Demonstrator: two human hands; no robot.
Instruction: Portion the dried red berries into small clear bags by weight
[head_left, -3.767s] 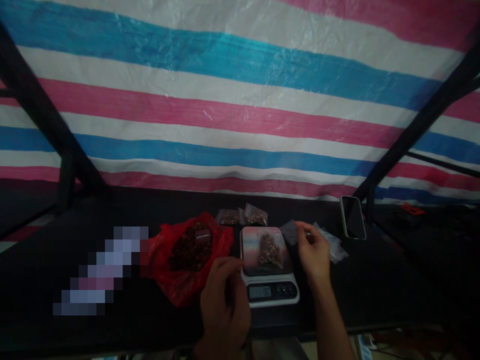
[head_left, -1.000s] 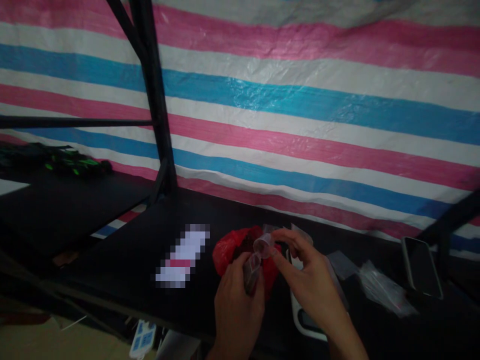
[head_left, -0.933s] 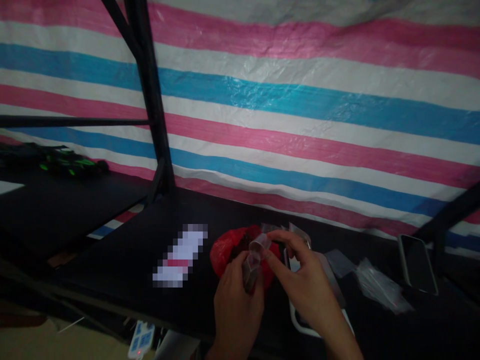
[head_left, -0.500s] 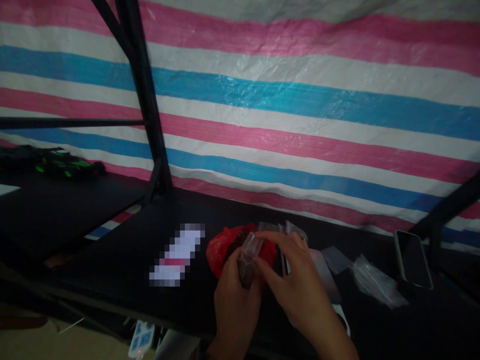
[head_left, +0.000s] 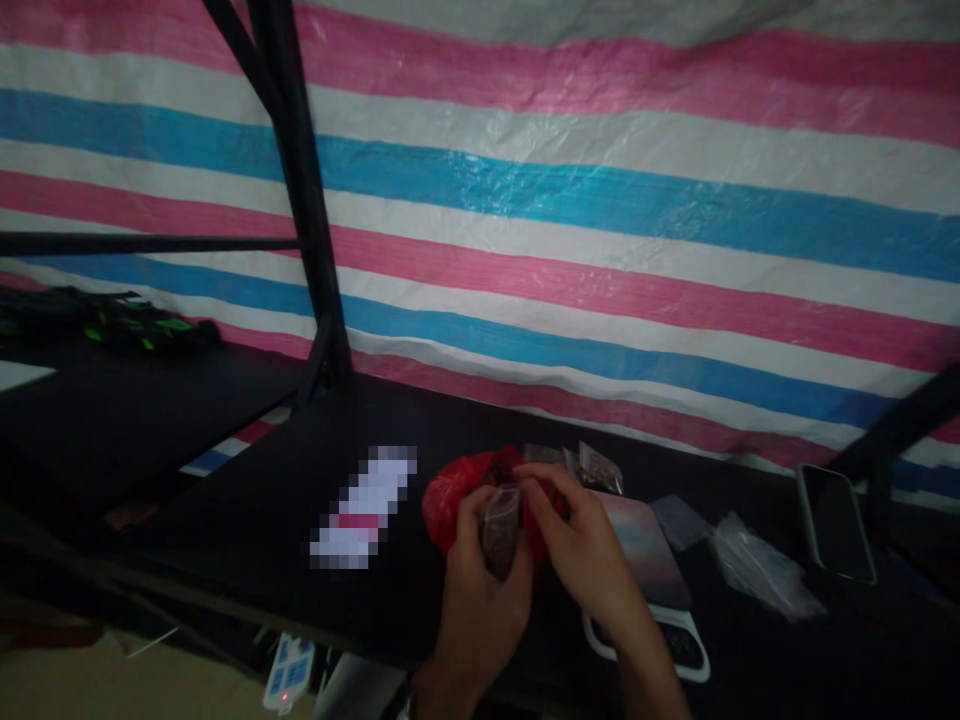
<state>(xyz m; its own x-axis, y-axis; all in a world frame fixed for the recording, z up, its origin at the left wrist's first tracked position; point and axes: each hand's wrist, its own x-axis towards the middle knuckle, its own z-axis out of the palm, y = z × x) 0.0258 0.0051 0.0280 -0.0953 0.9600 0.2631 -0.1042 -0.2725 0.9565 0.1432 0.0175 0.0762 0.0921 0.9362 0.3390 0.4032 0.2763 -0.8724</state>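
Note:
Held in my left hand [head_left: 487, 590] is a small clear zip bag [head_left: 500, 530], upright, its lower part filled with dark brown bits. My fingers and thumb wrap around its sides. At the bag's upper right edge is my right hand [head_left: 574, 530], its fingers bent and thumb close to the index finger. Whatever lies between those fingertips is too dark to make out. Behind both hands sits an open red plastic bag [head_left: 448, 492] with dark contents, partly hidden by them. Right of it is a digital scale [head_left: 646, 550] with a shiny plate, partly covered by my right forearm.
Filled zip bags [head_left: 600, 468] lie behind the red bag. To the right are a flat clear bag [head_left: 681, 522], a pile of clear bags [head_left: 761, 568] and a phone [head_left: 836, 525]. A pixelated slip [head_left: 365, 508] lies left. Black posts [head_left: 311, 200] rise before the striped sheet [head_left: 600, 190].
My right fingers have moved off the zip bag's top towards its right side and curled more. The left hand still grips the bag, now slightly lower. More of the scale shows.

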